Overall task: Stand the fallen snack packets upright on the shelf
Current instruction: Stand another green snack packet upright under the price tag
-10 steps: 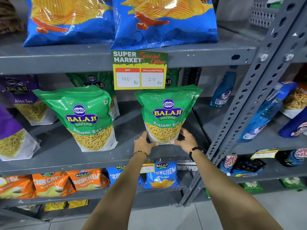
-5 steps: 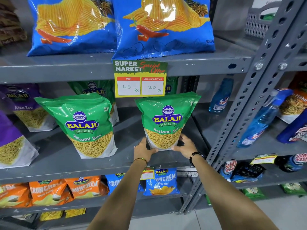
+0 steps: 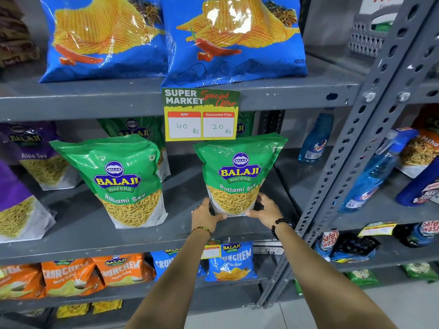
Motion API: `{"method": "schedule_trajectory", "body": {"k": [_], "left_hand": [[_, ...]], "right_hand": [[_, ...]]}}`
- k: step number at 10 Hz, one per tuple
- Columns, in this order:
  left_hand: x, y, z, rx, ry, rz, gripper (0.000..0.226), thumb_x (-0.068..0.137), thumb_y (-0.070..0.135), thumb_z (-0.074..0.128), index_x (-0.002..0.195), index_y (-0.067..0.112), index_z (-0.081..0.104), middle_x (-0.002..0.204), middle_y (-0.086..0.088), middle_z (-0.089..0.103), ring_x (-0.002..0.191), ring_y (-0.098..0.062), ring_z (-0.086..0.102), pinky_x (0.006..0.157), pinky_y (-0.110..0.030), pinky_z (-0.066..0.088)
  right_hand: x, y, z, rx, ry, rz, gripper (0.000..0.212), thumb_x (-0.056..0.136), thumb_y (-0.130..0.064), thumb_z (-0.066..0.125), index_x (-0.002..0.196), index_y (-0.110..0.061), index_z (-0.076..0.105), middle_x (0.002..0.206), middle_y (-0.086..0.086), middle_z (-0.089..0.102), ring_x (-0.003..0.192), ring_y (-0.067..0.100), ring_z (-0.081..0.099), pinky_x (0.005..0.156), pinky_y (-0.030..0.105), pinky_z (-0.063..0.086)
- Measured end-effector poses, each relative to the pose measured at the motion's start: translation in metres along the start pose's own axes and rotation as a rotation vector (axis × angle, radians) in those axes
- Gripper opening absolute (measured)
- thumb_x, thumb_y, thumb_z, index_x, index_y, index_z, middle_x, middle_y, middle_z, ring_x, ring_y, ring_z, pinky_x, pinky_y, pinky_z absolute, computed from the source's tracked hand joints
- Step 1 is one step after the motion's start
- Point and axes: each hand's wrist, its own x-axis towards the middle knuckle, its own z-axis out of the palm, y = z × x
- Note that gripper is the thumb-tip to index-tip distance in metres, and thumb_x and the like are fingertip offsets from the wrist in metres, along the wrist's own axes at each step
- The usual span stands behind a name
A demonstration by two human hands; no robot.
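The green packet [image 3: 238, 174] stands upright on the middle shelf [image 3: 78, 224], long axis vertical. The left hand [image 3: 205, 216] at its seven o'clock corner and the right hand [image 3: 266, 210] at five o'clock apparently clamp its base.

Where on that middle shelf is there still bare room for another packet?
Bare grey shelf lies between the two green Ratlami Sev packets, left and right. More lies right of the held one, toward the blue bottle. The left end is crowded with purple packets.
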Motion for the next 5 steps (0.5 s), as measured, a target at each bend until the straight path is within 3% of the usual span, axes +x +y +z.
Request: {"method": "schedule_trajectory", "body": {"k": [2, 3, 4, 5], "left_hand": [[-0.003, 0.0, -0.004, 0.041, -0.03, -0.002, 0.058, 0.071, 0.023, 0.078, 0.119, 0.013, 0.046, 0.128, -0.013, 0.061, 0.117, -0.034, 0.055, 0.105, -0.05, 0.042], [-0.01, -0.007, -0.01, 0.125, -0.051, -0.023, 0.081, 0.072, 0.021, 0.076, 0.139, 0.016, 0.03, 0.139, -0.014, 0.051, 0.126, -0.035, 0.049, 0.108, -0.047, 0.039], [-0.02, -0.021, -0.019, 0.274, -0.084, 0.001, 0.088, 0.079, 0.03, 0.069, 0.147, 0.021, 0.013, 0.15, -0.014, 0.036, 0.134, -0.035, 0.039, 0.109, -0.045, 0.038], [-0.038, -0.036, -0.034, 0.381, -0.106, 0.091, 0.081, 0.085, 0.035, 0.061, 0.147, 0.019, 0.011, 0.153, -0.015, 0.028, 0.138, -0.034, 0.031, 0.11, -0.044, 0.035]], "right_hand": [[-0.001, 0.001, 0.002, -0.002, 0.016, 0.011, 0.082, 0.07, -0.005, 0.076, 0.141, -0.01, 0.035, 0.145, 0.01, 0.045, 0.134, 0.026, 0.04, 0.109, 0.04, 0.033], [-0.009, 0.002, 0.006, -0.107, 0.074, 0.037, 0.09, 0.069, -0.004, 0.076, 0.144, -0.013, 0.027, 0.146, 0.011, 0.043, 0.134, 0.028, 0.04, 0.106, 0.04, 0.036], [-0.021, 0.008, 0.017, -0.225, 0.142, 0.063, 0.092, 0.074, -0.009, 0.074, 0.147, -0.013, 0.019, 0.152, 0.012, 0.032, 0.139, 0.029, 0.031, 0.11, 0.041, 0.032], [-0.046, 0.009, 0.031, -0.304, 0.222, 0.07, 0.089, 0.08, -0.014, 0.069, 0.148, -0.009, 0.013, 0.156, 0.013, 0.021, 0.145, 0.027, 0.02, 0.114, 0.04, 0.027]]}}
